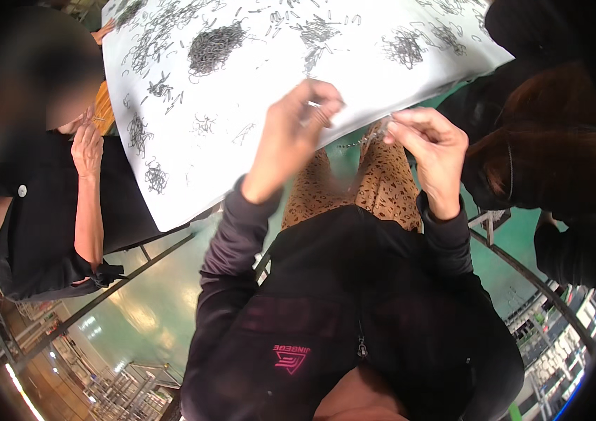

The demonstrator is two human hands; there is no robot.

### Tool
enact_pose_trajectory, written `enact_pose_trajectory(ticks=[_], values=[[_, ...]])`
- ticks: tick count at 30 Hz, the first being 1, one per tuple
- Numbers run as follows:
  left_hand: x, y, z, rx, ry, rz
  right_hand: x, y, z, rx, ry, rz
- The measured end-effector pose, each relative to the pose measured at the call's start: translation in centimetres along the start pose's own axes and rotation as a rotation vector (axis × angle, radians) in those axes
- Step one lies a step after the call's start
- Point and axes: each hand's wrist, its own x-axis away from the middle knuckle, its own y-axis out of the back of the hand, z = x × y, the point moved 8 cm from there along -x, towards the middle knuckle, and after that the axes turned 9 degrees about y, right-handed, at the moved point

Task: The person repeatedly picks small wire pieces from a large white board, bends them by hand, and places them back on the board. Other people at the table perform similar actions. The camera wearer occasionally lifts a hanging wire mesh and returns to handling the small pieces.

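My left hand point(294, 130) is lifted over the near edge of the white table point(270, 105), its fingers curled together in a pinch. Motion smears it, and whatever lies between the fingertips cannot be made out. To the right, my right hand point(432, 151) is above my lap, just off the table edge, thumb and forefinger pressed together. Pinched there is one end of a thin, shiny, chain-like strand point(349, 145), which trails left over my patterned trousers. Closest to my left hand on the tabletop is a loose heap of small dark bent wire pieces point(317, 31).
More wire pieces lie in heaps, including a dense pile point(215, 48) and a looser one point(404, 48). A person at the left raises a hand point(87, 149) beside the table. Another person with long brown hair point(557, 133) is close on my right.
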Motion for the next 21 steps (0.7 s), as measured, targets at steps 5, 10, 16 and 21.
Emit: enact_pose_trajectory(ticks=[5,10,16,21], values=[[0.7,-4.5,-2.3,-0.117,-0.122,0.005,0.5,-0.2,-0.9,-0.092,0.021,0.02],[1.0,-5.0,-0.7,-0.066,-0.137,-0.172,1.1,0.2,-1.1,-0.018,0.0,-0.065],[1.3,-5.8,1.0,-0.006,-0.133,-0.294,1.3,0.4,0.0,0.343,0.12,-0.084],[0.9,-5.4,1.7,0.245,-0.128,-0.362,0.4,-0.5,0.9,0.392,0.377,0.0]])
